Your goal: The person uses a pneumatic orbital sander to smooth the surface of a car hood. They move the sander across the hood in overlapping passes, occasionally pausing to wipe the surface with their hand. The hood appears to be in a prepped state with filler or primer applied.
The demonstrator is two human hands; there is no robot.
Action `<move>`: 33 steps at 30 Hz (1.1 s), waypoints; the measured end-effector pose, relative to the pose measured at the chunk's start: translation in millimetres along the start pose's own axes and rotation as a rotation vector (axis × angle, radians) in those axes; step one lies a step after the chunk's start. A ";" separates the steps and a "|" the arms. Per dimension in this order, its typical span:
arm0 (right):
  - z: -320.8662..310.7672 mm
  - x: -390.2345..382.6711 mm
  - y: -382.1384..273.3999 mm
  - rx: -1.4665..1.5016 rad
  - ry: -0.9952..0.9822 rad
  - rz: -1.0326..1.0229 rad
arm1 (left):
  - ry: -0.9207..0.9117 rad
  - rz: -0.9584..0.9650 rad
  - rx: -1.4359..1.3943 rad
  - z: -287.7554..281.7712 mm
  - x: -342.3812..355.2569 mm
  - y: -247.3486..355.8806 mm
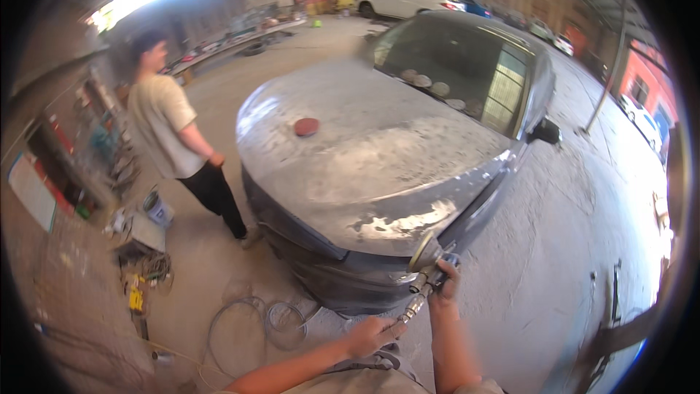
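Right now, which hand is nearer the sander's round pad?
Right. The right hand holds the sander just behind the round pad; the left hand is lower, at the hose fitting.

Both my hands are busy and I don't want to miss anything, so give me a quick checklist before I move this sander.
1. Right hand gripping the sander: ok.
2. Left hand on the metal coupling: ok, fingers at its lower end; whether it is locked, cannot tell.
3. Sander pad clear of the car: cannot tell; they overlap in this view.
4. Hood free of loose items: not ok, a red disc lies on it.
5. Floor tidy: not ok, loops of hose or cable lie near the bumper.
6. Other person away from the sander: ok, standing across the car's front.
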State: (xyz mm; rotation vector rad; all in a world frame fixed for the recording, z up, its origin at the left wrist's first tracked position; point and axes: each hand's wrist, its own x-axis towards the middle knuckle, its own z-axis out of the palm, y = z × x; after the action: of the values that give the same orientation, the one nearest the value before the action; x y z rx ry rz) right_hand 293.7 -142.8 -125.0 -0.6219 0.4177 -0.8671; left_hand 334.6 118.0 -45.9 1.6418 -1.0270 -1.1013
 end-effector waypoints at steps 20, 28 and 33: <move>-228.8 -47.6 2.8 0.097 0.491 0.816 | -0.560 -0.009 0.714 63.7 152.2 76.6; -187.2 7.6 -76.4 0.096 0.540 0.205 | -0.361 -0.039 0.508 63.5 157.3 63.9; -149.1 13.6 -105.8 0.276 0.098 -0.095 | -0.364 0.051 0.285 47.6 143.9 33.2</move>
State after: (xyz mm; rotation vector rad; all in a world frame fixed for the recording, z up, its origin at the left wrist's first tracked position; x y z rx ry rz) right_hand 155.6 -255.2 -168.5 -0.3481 0.3505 -1.0278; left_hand 322.1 -36.3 -56.6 1.6564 -1.5117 -1.2949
